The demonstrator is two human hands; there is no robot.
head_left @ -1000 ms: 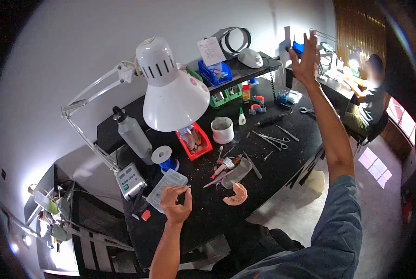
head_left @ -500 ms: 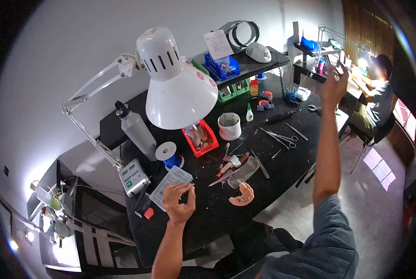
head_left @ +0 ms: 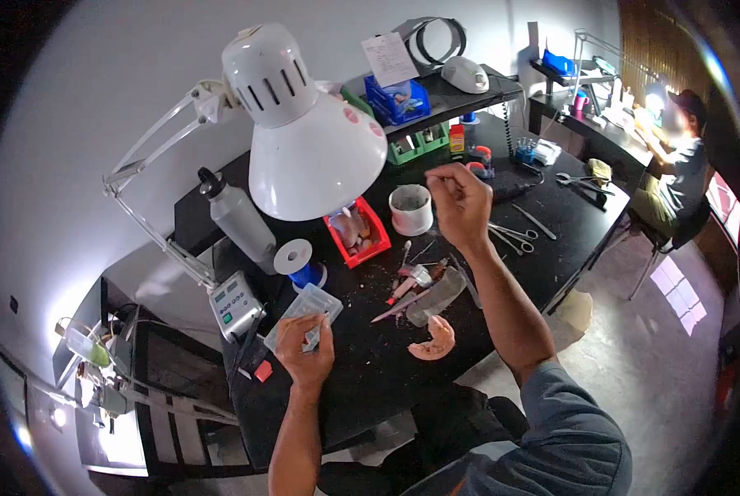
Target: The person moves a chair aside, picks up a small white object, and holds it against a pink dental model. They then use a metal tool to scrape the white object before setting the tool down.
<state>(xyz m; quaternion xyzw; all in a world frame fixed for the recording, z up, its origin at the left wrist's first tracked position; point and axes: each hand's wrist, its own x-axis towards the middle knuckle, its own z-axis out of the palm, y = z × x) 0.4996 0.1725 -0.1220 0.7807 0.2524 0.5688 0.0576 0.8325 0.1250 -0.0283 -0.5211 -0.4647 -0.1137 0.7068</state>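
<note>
Clear plastic box (head_left: 303,315) lies flat on the black desk (head_left: 370,380), just in front of the small control unit (head_left: 235,302) and beside the blue spool (head_left: 295,266). By the look of it, it is light, stiff and thin-walled, a little slick, and best taken by its long edges with thumb and fingers. The left hand (head_left: 304,352) sits at the box's near edge, fingertips pinched together on something too small to make out, touching or nearly touching the plastic. The right hand (head_left: 461,201) is raised well apart above the white cup (head_left: 411,208), fingers curled in a loose pinch; whether that grip holds anything I cannot tell. Farther out lie a pink denture cast (head_left: 434,339), scattered hand tools, a red bin (head_left: 355,232), a metal bottle (head_left: 236,219), and the white lamp (head_left: 308,140) overhead.
</note>
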